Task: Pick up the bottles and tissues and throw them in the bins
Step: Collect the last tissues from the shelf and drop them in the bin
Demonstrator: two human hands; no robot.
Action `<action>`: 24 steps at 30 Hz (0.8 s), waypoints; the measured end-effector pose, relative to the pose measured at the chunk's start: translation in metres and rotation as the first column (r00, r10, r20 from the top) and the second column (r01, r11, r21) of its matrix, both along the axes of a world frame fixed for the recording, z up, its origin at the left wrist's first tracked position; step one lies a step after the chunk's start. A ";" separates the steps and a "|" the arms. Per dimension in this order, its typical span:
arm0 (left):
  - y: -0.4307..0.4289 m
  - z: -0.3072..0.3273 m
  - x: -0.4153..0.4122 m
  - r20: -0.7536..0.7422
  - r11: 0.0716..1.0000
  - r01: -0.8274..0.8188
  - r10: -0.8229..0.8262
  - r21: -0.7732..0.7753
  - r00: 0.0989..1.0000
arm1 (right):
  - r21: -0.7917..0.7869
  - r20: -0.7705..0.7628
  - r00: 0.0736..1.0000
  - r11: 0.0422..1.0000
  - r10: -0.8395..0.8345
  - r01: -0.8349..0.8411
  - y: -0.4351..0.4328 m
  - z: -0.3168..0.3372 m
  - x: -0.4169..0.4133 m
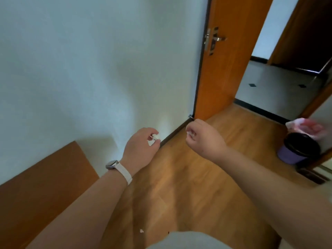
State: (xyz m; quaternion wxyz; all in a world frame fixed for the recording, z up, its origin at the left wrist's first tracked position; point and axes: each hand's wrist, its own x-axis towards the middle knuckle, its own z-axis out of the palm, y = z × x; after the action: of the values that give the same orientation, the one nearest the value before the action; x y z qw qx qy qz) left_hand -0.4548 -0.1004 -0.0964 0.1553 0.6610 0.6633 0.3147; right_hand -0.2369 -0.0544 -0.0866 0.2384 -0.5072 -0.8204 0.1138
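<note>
A tissue scrap (141,230) is lying on the near floor (188,177). The left hand (142,146) is pinching a small white bit, the right hand (201,135) curling round another; both look light and soft. The bin (298,150) is standing far right.

Pale blue-white plaster wall (71,69) meets the orange wood-plank floor (188,177); an open orange wooden door (228,69) reveals the white tiled hallway floor (273,87).

I see the bin (298,150) on the floor (188,168) at two o'clock, a bag (305,128) just behind it. The door (228,60) stands at one o'clock, the wall (89,69) at eleven. A scrap (141,230) lies at six o'clock.
</note>
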 end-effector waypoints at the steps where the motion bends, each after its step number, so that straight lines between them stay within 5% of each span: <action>1: 0.011 0.001 0.012 -0.006 0.999 0.038 -0.038 -0.003 0.999 | 0.002 -0.004 0.999 0.999 -0.035 0.035 0.004 0.000 0.017; 8: 0.080 0.002 0.066 -0.015 0.968 0.251 -0.252 -0.012 0.968 | -0.017 -0.027 0.973 0.973 -0.230 0.230 0.031 -0.016 0.085; 24: 0.331 -0.039 0.081 0.074 0.854 0.520 -0.517 -0.028 0.853 | -0.058 0.089 0.875 0.875 -0.475 0.481 0.200 -0.024 0.091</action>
State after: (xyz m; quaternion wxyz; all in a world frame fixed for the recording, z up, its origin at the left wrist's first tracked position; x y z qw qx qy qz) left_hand -0.3742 0.2306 -0.1356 0.2708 0.8009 0.4628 0.2664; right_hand -0.1463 0.1459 -0.1106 0.2095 -0.7069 -0.6725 0.0652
